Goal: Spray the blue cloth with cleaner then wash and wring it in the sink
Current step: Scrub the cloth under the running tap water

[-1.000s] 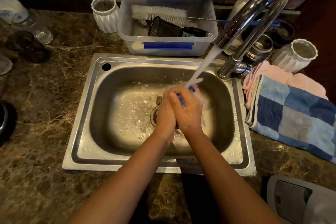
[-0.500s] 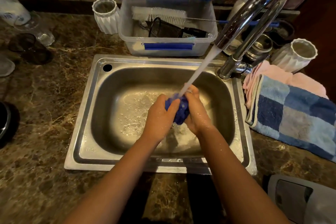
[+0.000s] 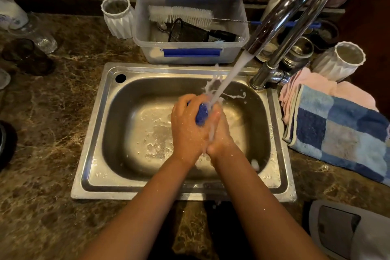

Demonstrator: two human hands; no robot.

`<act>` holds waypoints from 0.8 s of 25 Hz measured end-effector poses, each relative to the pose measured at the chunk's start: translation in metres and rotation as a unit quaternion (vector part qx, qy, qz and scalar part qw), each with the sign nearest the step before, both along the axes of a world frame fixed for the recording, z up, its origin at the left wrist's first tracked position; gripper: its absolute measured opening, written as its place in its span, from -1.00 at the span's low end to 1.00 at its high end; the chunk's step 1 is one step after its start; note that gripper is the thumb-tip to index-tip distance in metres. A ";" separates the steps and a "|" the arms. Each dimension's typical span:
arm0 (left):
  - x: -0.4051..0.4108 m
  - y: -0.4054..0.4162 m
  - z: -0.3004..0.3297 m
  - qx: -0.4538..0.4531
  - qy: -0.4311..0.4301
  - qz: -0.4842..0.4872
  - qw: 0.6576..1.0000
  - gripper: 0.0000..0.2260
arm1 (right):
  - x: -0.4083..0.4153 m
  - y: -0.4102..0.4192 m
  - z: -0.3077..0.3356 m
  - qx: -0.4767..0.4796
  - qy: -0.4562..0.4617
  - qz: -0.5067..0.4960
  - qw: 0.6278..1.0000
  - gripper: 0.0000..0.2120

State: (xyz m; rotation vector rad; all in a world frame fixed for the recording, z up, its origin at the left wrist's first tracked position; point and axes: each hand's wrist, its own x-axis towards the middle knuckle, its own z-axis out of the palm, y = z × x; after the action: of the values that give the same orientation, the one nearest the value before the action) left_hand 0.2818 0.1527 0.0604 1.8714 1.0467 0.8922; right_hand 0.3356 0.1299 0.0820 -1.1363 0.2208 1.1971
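A balled-up blue cloth is squeezed between both my hands over the steel sink. My left hand curls round its left side, and my right hand presses and grips it from the right. Only a small patch of the cloth shows between the palms. Water streams from the chrome faucet onto the cloth and my fingers. Both wrists are wet and water splashes into the basin.
A clear plastic tub with brushes stands behind the sink. White ribbed cups flank it. A blue checked towel over a pink cloth lies on the right counter. Glassware stands at the left.
My hands opened half a second ago and showed more of the cloth. They have now closed together round it under the stream.
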 end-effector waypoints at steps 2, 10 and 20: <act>0.005 0.005 0.003 -0.030 0.006 0.007 1.000 -0.79 | 0.000 0.002 -0.006 0.001 -0.007 -0.002 1.000 -0.68; 0.021 0.031 0.001 -0.222 0.034 0.045 0.973 -0.62 | -0.004 0.005 -0.032 -0.184 -0.349 0.105 0.913 -0.69; 0.004 -0.004 -0.011 0.034 0.090 -0.071 0.993 -0.75 | 0.005 -0.005 -0.017 0.047 0.134 -0.048 0.989 -0.77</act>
State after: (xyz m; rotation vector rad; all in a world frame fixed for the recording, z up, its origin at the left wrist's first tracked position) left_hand 0.2855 0.1483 0.0493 2.0862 0.9850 0.6933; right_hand 0.3403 0.1246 0.0652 -0.8720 0.4145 1.2590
